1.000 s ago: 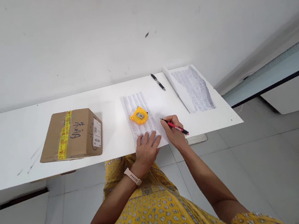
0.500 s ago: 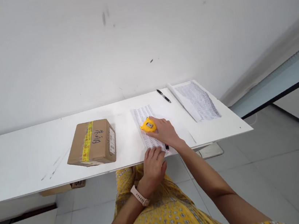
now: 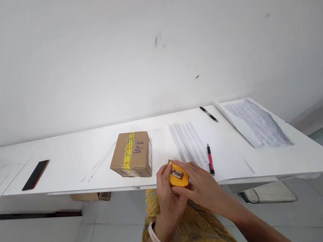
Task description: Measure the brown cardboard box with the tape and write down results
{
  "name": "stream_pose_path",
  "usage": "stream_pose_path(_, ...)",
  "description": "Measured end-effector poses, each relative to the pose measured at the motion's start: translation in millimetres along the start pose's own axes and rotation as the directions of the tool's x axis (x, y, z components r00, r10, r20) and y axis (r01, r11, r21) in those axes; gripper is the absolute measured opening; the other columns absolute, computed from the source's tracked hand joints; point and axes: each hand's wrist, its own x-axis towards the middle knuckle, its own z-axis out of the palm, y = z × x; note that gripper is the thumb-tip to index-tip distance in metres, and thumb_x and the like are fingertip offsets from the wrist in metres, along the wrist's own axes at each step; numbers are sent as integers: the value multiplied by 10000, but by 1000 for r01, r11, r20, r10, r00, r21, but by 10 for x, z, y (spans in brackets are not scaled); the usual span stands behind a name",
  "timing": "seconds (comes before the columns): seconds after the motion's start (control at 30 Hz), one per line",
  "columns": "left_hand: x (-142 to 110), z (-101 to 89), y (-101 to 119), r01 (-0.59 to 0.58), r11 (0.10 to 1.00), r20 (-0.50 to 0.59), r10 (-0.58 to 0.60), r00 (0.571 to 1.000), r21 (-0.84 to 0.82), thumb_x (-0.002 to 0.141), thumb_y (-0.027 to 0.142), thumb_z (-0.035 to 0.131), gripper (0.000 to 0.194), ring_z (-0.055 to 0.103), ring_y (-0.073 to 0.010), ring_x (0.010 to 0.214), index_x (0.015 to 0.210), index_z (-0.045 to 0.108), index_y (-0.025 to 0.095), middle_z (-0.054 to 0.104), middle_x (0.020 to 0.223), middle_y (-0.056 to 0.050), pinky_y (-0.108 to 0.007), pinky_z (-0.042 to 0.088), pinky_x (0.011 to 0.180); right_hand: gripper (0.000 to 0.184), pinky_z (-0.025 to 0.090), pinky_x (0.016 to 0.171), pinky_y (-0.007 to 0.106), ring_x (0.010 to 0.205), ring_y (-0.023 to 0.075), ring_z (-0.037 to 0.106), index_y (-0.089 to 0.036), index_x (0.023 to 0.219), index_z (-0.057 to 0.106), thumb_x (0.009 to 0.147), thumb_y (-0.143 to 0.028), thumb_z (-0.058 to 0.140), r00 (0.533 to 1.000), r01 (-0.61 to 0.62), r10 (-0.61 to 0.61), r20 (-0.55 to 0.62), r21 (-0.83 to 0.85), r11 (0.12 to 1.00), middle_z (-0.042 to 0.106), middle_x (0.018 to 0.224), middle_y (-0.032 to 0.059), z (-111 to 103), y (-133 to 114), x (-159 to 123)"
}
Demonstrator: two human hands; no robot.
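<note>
Both my hands hold a yellow tape measure (image 3: 178,175) just over the front edge of the white table. My right hand (image 3: 201,181) grips it from the right, thumb below and fingers above. My left hand (image 3: 168,191) is closed around its left side; a wristband shows on that wrist. Whether any blade is pulled out cannot be made out. Left of my hands sits a closed cardboard box (image 3: 133,154) with yellow tape and handwriting on top. To the right lie printed sheets (image 3: 192,140) with a red and black pen (image 3: 210,160) on them.
A black pen (image 3: 208,114) lies farther back, beside a handwritten paper (image 3: 257,124) at the right. A dark phone-like slab (image 3: 35,175) rests on the table (image 3: 73,156) at the left. Behind stands a white wall (image 3: 111,56). Another box (image 3: 91,196) shows below the table.
My right hand has lifted the tape measure off the sheets and brought it back toward me. My left hand has closed on it too. The view has turned left, showing the whole dark slab.
</note>
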Motion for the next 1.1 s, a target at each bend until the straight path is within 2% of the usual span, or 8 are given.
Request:
stream_pose_path(0.1, -55, -199, -2, 208, 923, -8, -222, 975, -324, 774, 274, 722, 517, 642, -278, 1074, 1257, 547, 220, 636, 1190, -124, -416, 543, 905, 470, 540, 787, 366, 996, 242, 620, -265, 1372, 509, 927, -416, 511, 990, -116, 96, 105, 204, 972, 636, 1244, 98, -17, -109, 9)
stream_pose_path(0.2, -150, -434, -27, 381, 678, 128, -393, 911, -629, 751, 374, 759, 555, 682, -260, 974, 1249, 567, 222, 678, 1159, -109, -358, 562, 822, 451, 525, 700, 315, 969, 228, 608, -257, 1312, 569, 960, -509, 443, 958, -239, 156, 241, 370, 898, 634, 1205, 99, 0, -154, 87)
stream_pose_path(0.3, -235, -635, -45, 401, 578, 138, -445, 885, -711, 688, 389, 814, 588, 678, -247, 959, 1216, 618, 220, 696, 1132, -94, -321, 549, 820, 429, 513, 787, 336, 1012, 231, 585, -258, 1223, 618, 932, -551, 500, 930, -298, 136, 341, 487, 821, 630, 1173, 85, 87, -223, 147)
stream_pose_path(0.47, -314, -872, -39, 429, 555, 133, -495, 859, -713, 628, 489, 843, 636, 664, -251, 953, 1179, 665, 226, 702, 1111, -89, -306, 534, 808, 446, 484, 796, 344, 854, 180, 575, -247, 1155, 623, 825, -544, 664, 921, -368, 155, 358, 663, 652, 608, 928, 32, 160, -357, 360)
stream_pose_path(0.67, -414, -1238, -86, 535, 591, 211, -529, 822, -604, 611, 513, 846, 782, 618, -323, 1071, 1294, 620, 206, 677, 1152, -122, -367, 474, 922, 360, 434, 762, 330, 783, 160, 531, -197, 968, 709, 759, -489, 716, 982, -183, 116, 146, 619, 764, 643, 864, 36, 75, -378, 1339)
stream_pose_path(0.83, -570, -1641, -136, 607, 415, 312, -585, 748, -678, 630, 560, 810, 815, 635, -307, 994, 1326, 611, 186, 680, 1153, -128, -358, 496, 852, 267, 396, 716, 298, 792, 154, 520, -172, 844, 703, 760, -425, 693, 979, -196, 137, 148, 546, 814, 674, 893, 49, 338, -171, 2214)
stream_pose_path(0.97, -681, -1809, -114, 579, 311, 281, -644, 712, -753, 742, 558, 723, 634, 651, -287, 897, 1259, 650, 200, 675, 1154, -134, -352, 520, 733, 286, 355, 642, 290, 711, 153, 492, -173, 705, 643, 762, -452, 667, 962, -268, 215, 172, 409, 872, 629, 765, 30, 583, -78, 2410)
stream_pose_path(1.1, -782, -1790, -68, 560, 268, 300, -626, 720, -784, 777, 535, 699, 620, 652, -293, 874, 1306, 604, 227, 654, 1200, -150, -394, 531, 733, 401, 350, 630, 292, 694, 166, 505, -184, 647, 586, 768, -562, 635, 944, -247, 142, 299, 352, 903, 615, 734, 24, 667, -103, 2298)
